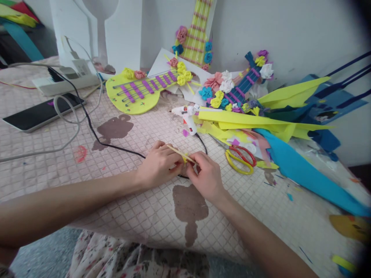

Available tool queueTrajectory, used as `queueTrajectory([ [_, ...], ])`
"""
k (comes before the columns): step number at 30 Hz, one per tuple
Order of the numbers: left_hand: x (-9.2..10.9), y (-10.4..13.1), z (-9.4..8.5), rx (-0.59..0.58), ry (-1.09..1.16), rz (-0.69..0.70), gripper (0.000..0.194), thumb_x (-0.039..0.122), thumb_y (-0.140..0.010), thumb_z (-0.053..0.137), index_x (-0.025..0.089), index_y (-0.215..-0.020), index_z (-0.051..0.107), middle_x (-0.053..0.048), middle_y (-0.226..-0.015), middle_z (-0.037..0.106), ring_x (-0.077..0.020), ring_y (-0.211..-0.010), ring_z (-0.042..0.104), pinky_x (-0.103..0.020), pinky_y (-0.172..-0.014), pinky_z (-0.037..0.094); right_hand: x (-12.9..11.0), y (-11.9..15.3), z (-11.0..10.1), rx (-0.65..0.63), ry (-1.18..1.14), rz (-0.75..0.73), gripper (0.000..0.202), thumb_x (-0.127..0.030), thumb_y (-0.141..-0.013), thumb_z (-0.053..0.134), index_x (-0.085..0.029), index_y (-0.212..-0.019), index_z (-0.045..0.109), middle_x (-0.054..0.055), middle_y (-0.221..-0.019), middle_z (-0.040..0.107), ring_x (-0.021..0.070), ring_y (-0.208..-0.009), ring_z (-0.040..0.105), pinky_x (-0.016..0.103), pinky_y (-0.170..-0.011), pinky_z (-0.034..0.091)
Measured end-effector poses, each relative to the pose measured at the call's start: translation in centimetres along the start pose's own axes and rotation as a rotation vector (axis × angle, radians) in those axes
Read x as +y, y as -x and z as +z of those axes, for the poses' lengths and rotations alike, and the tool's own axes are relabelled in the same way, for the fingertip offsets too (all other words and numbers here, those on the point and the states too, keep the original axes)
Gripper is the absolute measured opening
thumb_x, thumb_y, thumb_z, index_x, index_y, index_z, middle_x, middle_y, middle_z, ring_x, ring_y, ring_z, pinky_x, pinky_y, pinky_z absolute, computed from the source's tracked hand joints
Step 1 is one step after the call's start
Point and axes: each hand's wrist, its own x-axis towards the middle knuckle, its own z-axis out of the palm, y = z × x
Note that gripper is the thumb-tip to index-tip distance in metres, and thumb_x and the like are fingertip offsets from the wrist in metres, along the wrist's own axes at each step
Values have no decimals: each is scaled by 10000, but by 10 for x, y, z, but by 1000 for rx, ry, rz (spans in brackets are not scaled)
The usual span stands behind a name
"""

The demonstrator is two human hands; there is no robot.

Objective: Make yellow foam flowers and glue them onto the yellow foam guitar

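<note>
My left hand (162,164) and my right hand (206,173) meet over the middle of the table, both with fingers closed. Between them runs a thin pale wooden stick (180,153), gripped near both ends. A small bit of yellow paper (184,158) shows under the stick, between my fingertips; how it is attached is hidden. Just beyond my hands lies a white glue gun (188,119) on its side, its nozzle toward the left. Scissors (240,159) with red and yellow handles rest to the right of my right hand.
A yellow paper guitar (136,92) and a blue one with paper flowers (237,88) lie at the back. Yellow crepe paper (261,120) and a blue strip (304,170) spread rightward. A phone (43,112), a power strip (63,83) and cables occupy the left.
</note>
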Motion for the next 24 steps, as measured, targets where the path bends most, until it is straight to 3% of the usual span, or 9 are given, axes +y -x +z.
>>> queueTrajectory([
  [10, 1, 0, 0, 20, -44, -35, 110, 253, -804, 592, 180, -737, 638, -19, -729, 668, -167, -760, 594, -348, -768, 377, -2, 3, 0, 0, 50, 0, 73, -143, -772, 485, -214, -773, 499, 4, -755, 561, 143, -674, 536, 245, -598, 414],
  [18, 0, 0, 1, 17, -31, -49, 104, 191, -792, 571, 174, -702, 618, -13, -719, 665, -157, -741, 587, -344, -755, 378, -3, 1, 0, -11, 128, -16, 82, -139, -765, 473, -218, -741, 482, 1, -720, 562, 146, -631, 523, 257, -575, 386],
  [24, -1, 1, 0, -4, 13, -54, 101, 171, -806, 543, 178, -726, 604, 0, -708, 643, -151, -731, 576, -339, -742, 376, -4, 3, -6, -24, 54, 1, 146, -219, -897, 404, -212, -1010, 497, 31, -886, 641, 162, -734, 602, 269, -622, 425],
])
